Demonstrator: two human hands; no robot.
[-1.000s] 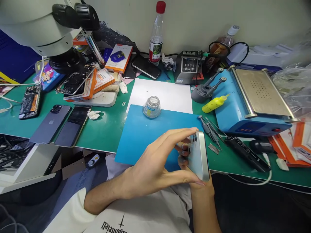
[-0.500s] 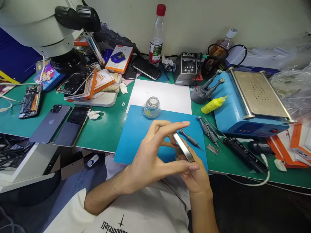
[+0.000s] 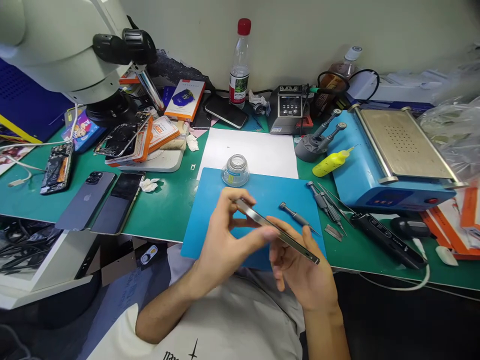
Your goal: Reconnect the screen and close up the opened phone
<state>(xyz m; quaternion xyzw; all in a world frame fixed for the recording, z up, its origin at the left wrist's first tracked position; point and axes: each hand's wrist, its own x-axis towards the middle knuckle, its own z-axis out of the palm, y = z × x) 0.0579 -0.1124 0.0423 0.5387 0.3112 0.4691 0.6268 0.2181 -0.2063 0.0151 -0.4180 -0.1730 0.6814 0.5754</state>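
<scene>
A slim smartphone is turned nearly edge-on, showing its metal side frame; its faces are mostly hidden. My left hand grips its upper left end between thumb and fingers. At the lower right end, my right hand holds it too, with some fingers curled below the phone. Both hands are above the blue mat. Behind them, a small clear glass jar stands on the mat's far edge. A grey screwdriver lies on the mat just beyond my right hand.
Two phones lie at left, near a microscope. White paper lies behind the mat. To the right are screwdrivers, a black pen-like tool, a yellow bottle and a blue heating plate machine.
The smartphone has swung from a steep tilt to a flatter, longer edge-on view. My left index finger, stretched out before, is now bent round its upper end. The whole view has shifted slightly.
</scene>
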